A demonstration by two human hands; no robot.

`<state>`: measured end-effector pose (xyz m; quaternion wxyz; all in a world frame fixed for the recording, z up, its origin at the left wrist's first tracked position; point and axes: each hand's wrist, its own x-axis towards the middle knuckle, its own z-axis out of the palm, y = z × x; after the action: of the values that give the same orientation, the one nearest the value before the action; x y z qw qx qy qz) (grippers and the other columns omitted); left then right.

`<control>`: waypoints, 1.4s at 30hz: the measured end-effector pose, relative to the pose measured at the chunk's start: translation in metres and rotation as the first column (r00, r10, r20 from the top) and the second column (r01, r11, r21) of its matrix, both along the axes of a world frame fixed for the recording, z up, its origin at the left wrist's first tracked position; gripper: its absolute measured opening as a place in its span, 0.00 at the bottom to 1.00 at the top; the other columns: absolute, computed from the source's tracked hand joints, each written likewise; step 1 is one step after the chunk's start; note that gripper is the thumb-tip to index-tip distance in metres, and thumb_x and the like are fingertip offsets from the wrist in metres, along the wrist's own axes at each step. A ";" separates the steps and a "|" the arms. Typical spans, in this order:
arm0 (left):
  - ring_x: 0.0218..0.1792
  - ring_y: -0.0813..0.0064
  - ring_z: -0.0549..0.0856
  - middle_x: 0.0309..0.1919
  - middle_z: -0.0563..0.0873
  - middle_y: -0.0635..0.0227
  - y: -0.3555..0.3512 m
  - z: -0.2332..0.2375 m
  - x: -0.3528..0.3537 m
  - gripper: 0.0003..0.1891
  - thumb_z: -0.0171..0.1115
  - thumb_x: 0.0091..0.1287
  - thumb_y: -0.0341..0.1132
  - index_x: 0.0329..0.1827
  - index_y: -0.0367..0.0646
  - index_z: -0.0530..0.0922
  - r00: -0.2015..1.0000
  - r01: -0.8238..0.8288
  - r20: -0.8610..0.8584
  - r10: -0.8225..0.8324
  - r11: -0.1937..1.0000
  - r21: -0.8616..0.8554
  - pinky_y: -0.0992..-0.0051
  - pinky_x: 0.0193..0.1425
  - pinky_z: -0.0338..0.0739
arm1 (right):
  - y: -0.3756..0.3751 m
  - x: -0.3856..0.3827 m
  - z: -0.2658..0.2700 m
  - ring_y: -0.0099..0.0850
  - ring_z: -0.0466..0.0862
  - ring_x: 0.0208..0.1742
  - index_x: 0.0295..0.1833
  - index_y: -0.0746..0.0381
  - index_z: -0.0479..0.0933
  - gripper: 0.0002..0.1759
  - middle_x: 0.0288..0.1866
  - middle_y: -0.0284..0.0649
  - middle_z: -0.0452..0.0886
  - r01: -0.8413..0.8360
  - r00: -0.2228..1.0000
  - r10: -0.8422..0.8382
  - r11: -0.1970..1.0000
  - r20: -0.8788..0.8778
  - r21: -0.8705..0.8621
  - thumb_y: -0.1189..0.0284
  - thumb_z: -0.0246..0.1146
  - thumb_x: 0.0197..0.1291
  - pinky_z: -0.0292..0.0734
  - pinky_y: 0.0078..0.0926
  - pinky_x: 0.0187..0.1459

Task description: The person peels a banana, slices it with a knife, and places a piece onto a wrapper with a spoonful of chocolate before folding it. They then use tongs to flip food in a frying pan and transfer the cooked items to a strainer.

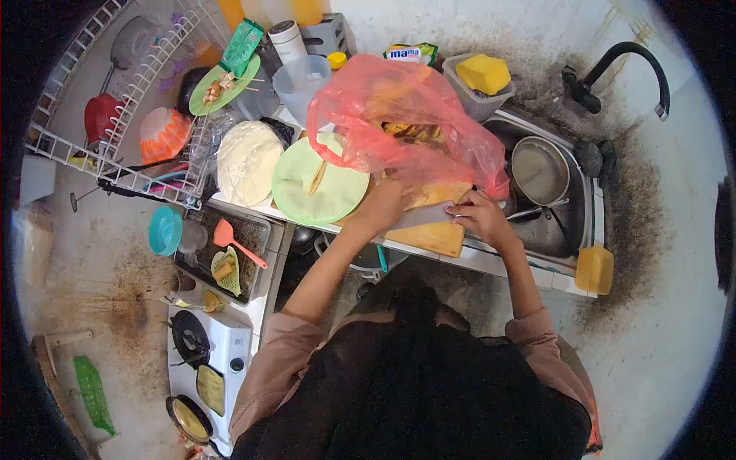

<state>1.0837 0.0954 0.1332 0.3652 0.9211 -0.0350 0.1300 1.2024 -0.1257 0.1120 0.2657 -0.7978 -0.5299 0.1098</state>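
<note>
My right hand (484,217) grips a knife (420,218), its wide blade pointing left across a wooden cutting board (433,239). At the blade's far end, my left hand (389,201) rests on the board with fingers bent together. What those fingers hold is hidden by the hand and the bag edge. Just beyond both hands lies a red translucent plastic bag (345,96), with yellow and dark-spotted bananas (414,132) showing inside. A pale green plate (295,192) left of the board carries a thin yellowish strip (316,178).
On the right is a sink (563,238) holding a metal pan (540,170), under a black faucet (613,57). A round stack in clear wrap (247,162) sits left of the plate. A white stove (230,345) and a wire rack (77,146) stand further left.
</note>
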 end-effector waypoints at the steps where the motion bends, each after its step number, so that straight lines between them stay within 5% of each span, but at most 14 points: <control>1: 0.43 0.52 0.79 0.40 0.81 0.50 -0.005 0.004 0.001 0.14 0.59 0.58 0.31 0.48 0.41 0.77 1.000 -0.004 0.026 0.005 1.000 -0.010 0.65 0.48 0.72 | 0.002 0.000 -0.001 0.35 0.75 0.46 0.46 0.54 0.81 0.16 0.40 0.37 0.74 0.003 1.000 -0.003 1.000 -0.007 0.006 0.68 0.65 0.49 0.69 0.31 0.50; 7: 0.45 0.50 0.77 0.43 0.79 0.52 -0.030 -0.019 0.025 0.15 0.59 0.57 0.30 0.48 0.39 0.76 0.982 0.075 -0.170 -0.085 0.995 -0.065 0.63 0.49 0.72 | 0.014 0.004 0.010 0.38 0.76 0.44 0.47 0.62 0.77 0.13 0.39 0.41 0.75 -0.084 0.989 0.047 0.960 0.140 0.267 0.76 0.59 0.54 0.71 0.30 0.45; 8: 0.45 0.50 0.77 0.43 0.79 0.52 -0.034 -0.022 0.028 0.15 0.59 0.57 0.30 0.48 0.39 0.75 0.979 0.084 -0.183 -0.093 0.995 -0.057 0.63 0.49 0.72 | 0.015 0.007 0.011 0.39 0.76 0.43 0.48 0.62 0.76 0.14 0.39 0.43 0.75 -0.034 0.999 0.024 0.971 0.044 0.238 0.77 0.57 0.53 0.71 0.29 0.46; 10: 0.46 0.51 0.77 0.43 0.79 0.54 -0.039 -0.024 0.030 0.15 0.60 0.56 0.30 0.48 0.40 0.75 0.986 0.079 -0.150 -0.075 0.997 0.017 0.62 0.50 0.71 | 0.017 0.016 0.014 0.41 0.76 0.42 0.49 0.61 0.75 0.16 0.39 0.46 0.75 0.063 0.989 -0.039 0.985 -0.146 0.162 0.80 0.54 0.52 0.72 0.29 0.47; 13: 0.48 0.56 0.76 0.41 0.78 0.59 -0.043 -0.030 0.028 0.15 0.60 0.55 0.31 0.46 0.43 0.76 0.999 0.029 0.037 -0.033 0.995 0.093 0.61 0.49 0.69 | 0.034 0.028 0.024 0.43 0.78 0.44 0.52 0.65 0.73 0.19 0.42 0.50 0.76 -0.034 0.987 0.035 0.999 -0.155 0.007 0.82 0.52 0.52 0.71 0.29 0.48; 16: 0.48 0.60 0.74 0.41 0.77 0.62 -0.042 -0.033 0.026 0.13 0.61 0.55 0.32 0.44 0.44 0.77 0.995 0.010 0.097 -0.028 0.983 0.183 0.61 0.49 0.68 | 0.055 0.034 0.022 0.44 0.76 0.51 0.55 0.64 0.72 0.23 0.50 0.51 0.75 -0.075 0.994 0.098 0.942 -0.054 0.328 0.83 0.51 0.50 0.70 0.29 0.51; 20: 0.45 0.62 0.75 0.39 0.77 0.62 -0.037 -0.024 0.020 0.11 0.61 0.56 0.34 0.42 0.43 0.77 0.987 -0.002 0.156 -0.038 0.969 0.249 0.63 0.47 0.68 | 0.078 0.062 0.001 0.48 0.71 0.56 0.58 0.60 0.70 0.24 0.52 0.50 0.73 -0.061 0.994 0.020 0.919 0.109 0.390 0.80 0.54 0.52 0.65 0.36 0.57; 22: 0.44 0.59 0.76 0.37 0.77 0.60 -0.026 -0.015 0.019 0.11 0.60 0.56 0.33 0.41 0.42 0.77 0.975 -0.087 0.216 0.044 0.978 0.191 0.62 0.47 0.68 | 0.089 0.070 0.006 0.47 0.70 0.55 0.58 0.59 0.70 0.25 0.51 0.49 0.73 -0.116 0.947 0.003 0.936 0.322 0.332 0.78 0.57 0.50 0.64 0.37 0.57; 25: 0.43 0.57 0.76 0.36 0.78 0.57 0.000 -0.001 0.020 0.11 0.60 0.56 0.31 0.42 0.40 0.76 0.962 -0.189 0.220 0.164 0.977 0.097 0.62 0.49 0.69 | 0.097 0.063 0.020 0.49 0.66 0.61 0.56 0.58 0.73 0.25 0.57 0.50 0.69 0.138 0.961 -0.138 0.990 0.242 0.016 0.77 0.60 0.47 0.61 0.40 0.60; 28: 0.45 0.55 0.76 0.38 0.78 0.54 0.026 -0.001 0.022 0.12 0.58 0.55 0.28 0.44 0.38 0.76 0.971 -0.177 0.165 0.170 0.984 0.026 0.62 0.52 0.69 | 0.099 0.074 0.009 0.48 0.70 0.57 0.53 0.58 0.74 0.24 0.51 0.49 0.71 0.055 0.951 -0.108 0.981 0.289 0.185 0.74 0.63 0.46 0.66 0.37 0.56; 31: 0.50 0.55 0.75 0.43 0.78 0.52 0.041 0.005 0.017 0.19 0.56 0.53 0.24 0.50 0.36 0.71 0.991 -0.130 0.024 0.132 0.990 -0.046 0.64 0.57 0.68 | 0.077 0.046 0.035 0.46 0.74 0.51 0.52 0.58 0.75 0.23 0.48 0.48 0.73 0.087 0.996 -0.091 0.990 0.025 0.108 0.72 0.64 0.45 0.70 0.36 0.51; 36: 0.56 0.58 0.73 0.49 0.76 0.51 0.045 0.001 0.019 0.28 0.56 0.48 0.19 0.57 0.35 0.66 0.998 -0.047 -0.062 0.031 0.958 -0.281 0.66 0.61 0.65 | 0.075 0.030 -0.010 0.42 0.77 0.42 0.44 0.62 0.77 0.14 0.39 0.44 0.77 0.041 0.986 -0.066 0.986 0.153 0.163 0.73 0.62 0.49 0.72 0.37 0.43; 39: 0.57 0.59 0.72 0.51 0.74 0.51 0.037 0.004 0.019 0.29 0.56 0.46 0.17 0.57 0.35 0.66 0.983 -0.068 0.156 0.102 0.976 -0.206 0.66 0.62 0.64 | 0.085 0.025 -0.001 0.41 0.78 0.38 0.41 0.63 0.78 0.10 0.37 0.43 0.78 0.027 0.953 -0.112 0.958 0.283 0.287 0.76 0.60 0.51 0.73 0.35 0.40; 42: 0.59 0.60 0.70 0.54 0.73 0.54 0.035 0.039 0.005 0.34 0.62 0.43 0.21 0.59 0.36 0.65 0.998 0.031 0.066 -0.015 0.970 -0.240 0.67 0.64 0.62 | 0.089 0.016 0.007 0.38 0.79 0.37 0.42 0.59 0.79 0.11 0.37 0.39 0.78 0.059 0.906 -0.187 0.944 0.379 0.325 0.76 0.58 0.51 0.75 0.33 0.38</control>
<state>1.0890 0.1304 0.1718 0.4746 0.8649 -0.0413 0.1583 1.2179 -0.0368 0.1189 0.2773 -0.7842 -0.5320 -0.1584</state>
